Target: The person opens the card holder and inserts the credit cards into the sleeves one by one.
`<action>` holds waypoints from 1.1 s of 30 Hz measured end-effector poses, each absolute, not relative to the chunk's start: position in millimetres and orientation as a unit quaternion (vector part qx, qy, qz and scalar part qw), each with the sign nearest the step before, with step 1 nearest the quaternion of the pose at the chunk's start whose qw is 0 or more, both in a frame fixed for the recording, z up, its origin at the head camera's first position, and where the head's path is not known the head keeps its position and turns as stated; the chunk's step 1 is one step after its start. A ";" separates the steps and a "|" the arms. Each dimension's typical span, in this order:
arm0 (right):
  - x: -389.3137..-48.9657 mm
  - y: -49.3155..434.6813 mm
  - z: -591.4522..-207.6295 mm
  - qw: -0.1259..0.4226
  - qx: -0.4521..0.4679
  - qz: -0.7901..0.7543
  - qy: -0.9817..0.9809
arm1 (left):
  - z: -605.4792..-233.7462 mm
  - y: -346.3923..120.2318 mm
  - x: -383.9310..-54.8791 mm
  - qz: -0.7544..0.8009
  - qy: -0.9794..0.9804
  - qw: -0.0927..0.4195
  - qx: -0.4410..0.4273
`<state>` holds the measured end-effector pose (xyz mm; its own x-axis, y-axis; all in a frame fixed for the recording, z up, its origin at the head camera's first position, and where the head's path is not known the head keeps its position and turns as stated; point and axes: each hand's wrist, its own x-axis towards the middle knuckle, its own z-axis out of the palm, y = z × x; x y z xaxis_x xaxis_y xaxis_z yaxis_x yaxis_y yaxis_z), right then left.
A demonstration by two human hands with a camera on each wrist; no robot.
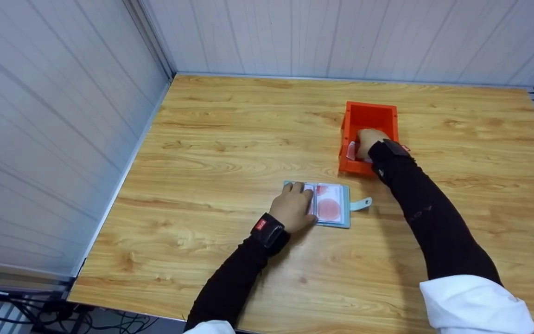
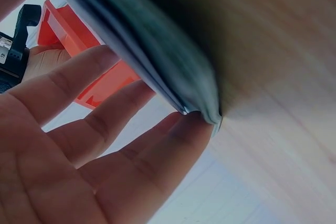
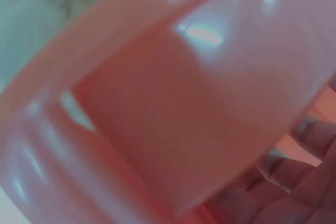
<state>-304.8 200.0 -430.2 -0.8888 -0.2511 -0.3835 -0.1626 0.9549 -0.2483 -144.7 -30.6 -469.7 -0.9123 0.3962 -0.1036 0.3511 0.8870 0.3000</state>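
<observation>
A light-blue card holder booklet [image 1: 345, 208] lies spread on the table, with a pink-and-white card [image 1: 329, 209] in its right page. My left hand [image 1: 291, 207] rests over its left side, fingers extended. In the left wrist view, fingertips [image 2: 197, 121] touch the edge of the pages. Inside the orange-red bin [image 1: 357, 167] is my right hand [image 1: 370, 140], reaching toward the near end. A white-and-pink card [image 1: 351, 150] shows beside that hand. Close up in the right wrist view, right fingers [image 3: 294, 174] bend behind a glossy reddish surface; what they grip is hidden.
The booklet's snap strap [image 1: 360, 204] sticks out to the right, just in front of the bin. White panel walls [image 1: 290, 37] enclose the wooden table [image 1: 193, 185] at the back and sides. Dark cables [image 1: 104, 323] hang below the left front edge.
</observation>
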 end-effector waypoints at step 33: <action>-306.0 210.6 -398.0 0.145 -0.135 -0.158 0.967 | -471.4 -31.1 -148.2 0.150 0.966 0.081 0.195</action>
